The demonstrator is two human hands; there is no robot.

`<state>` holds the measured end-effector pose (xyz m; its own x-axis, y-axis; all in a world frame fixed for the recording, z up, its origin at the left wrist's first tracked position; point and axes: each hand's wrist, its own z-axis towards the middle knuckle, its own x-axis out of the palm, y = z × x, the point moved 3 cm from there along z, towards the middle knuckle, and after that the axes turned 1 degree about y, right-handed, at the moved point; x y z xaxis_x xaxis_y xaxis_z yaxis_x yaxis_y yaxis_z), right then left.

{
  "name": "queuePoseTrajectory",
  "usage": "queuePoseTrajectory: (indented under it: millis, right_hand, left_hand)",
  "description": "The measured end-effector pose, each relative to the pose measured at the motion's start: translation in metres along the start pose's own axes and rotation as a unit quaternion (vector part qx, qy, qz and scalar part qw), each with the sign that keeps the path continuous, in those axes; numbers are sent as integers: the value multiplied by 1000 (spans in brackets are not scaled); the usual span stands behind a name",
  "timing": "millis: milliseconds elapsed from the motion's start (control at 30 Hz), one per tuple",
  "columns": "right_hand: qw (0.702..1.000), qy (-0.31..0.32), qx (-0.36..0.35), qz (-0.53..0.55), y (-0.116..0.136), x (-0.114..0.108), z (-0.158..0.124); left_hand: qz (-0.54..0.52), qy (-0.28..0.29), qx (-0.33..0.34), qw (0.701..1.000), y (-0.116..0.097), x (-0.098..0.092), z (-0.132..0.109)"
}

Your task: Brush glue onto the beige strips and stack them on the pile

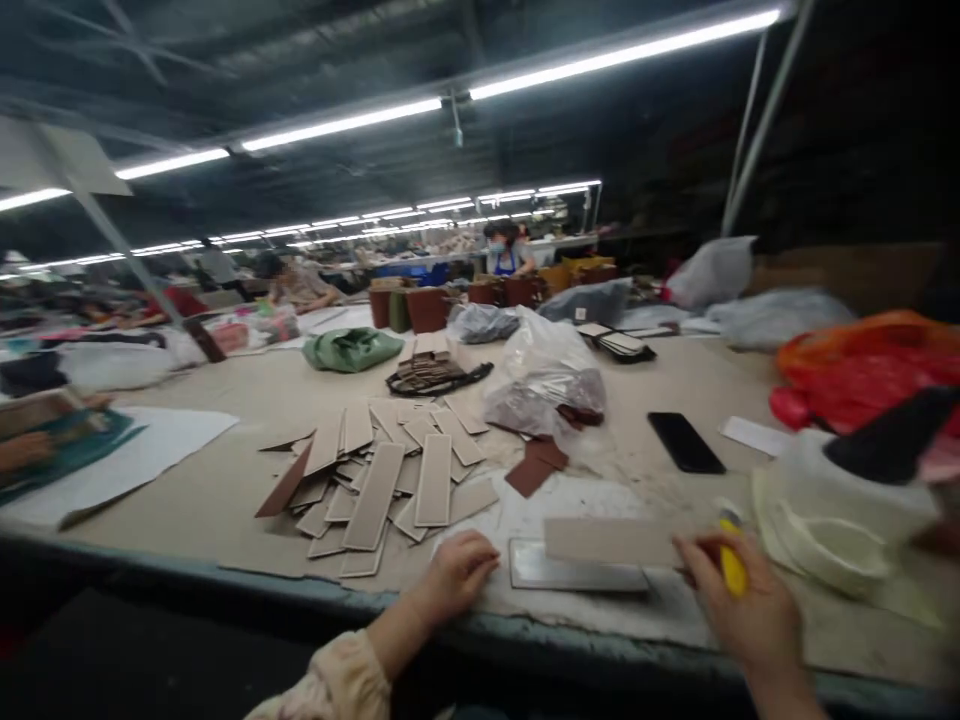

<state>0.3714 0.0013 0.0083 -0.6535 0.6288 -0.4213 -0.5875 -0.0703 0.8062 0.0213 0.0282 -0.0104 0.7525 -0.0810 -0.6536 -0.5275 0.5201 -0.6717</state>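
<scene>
Strip [611, 540] and yellow tool [733, 566] sit pinched in the right hand [742, 612]; left hand [456, 576] (fingers curled, empty) should steady the plate [574, 574].

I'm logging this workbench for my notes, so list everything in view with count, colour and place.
table: one, beige, across the frame
card strips: loose pile, uncountable, tan, left of centre
brown pieces: few, dark brown, right of pile
clear bag: one, transparent, behind the brown pieces
phone: one, black, right of centre
green bag: one, green, beyond the pile
red bag: one, red-orange, far right
tub: one, cream, near right
metal plate: one, silvery, near edge
single strip: one, tan, above the plate
yellow tool: one, yellow, right hand
people: several, blurred, far benches
left hand: one, curled, left of the plate
right hand: one, grips yellow tool, touches single strip
</scene>
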Motion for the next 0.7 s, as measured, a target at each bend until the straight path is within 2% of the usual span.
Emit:
queuePoseTrajectory:
  millis: [100, 233, 467, 700]
  right_hand:
    - [998, 52, 38, 15, 6, 12, -7]
    - [997, 74, 17, 26, 20, 26, -13]
    - [994, 105, 31, 26, 8, 39, -20]
    - [992, 121, 28, 19, 7, 49, -21]
  left_hand:
    - [24, 14, 97, 995, 4, 3, -4]
    - [59, 36, 149, 986, -2, 6, -5]
    - [71, 79, 188, 976, -6, 9, 2]
    - [77, 90, 181, 976, -9, 9, 2]
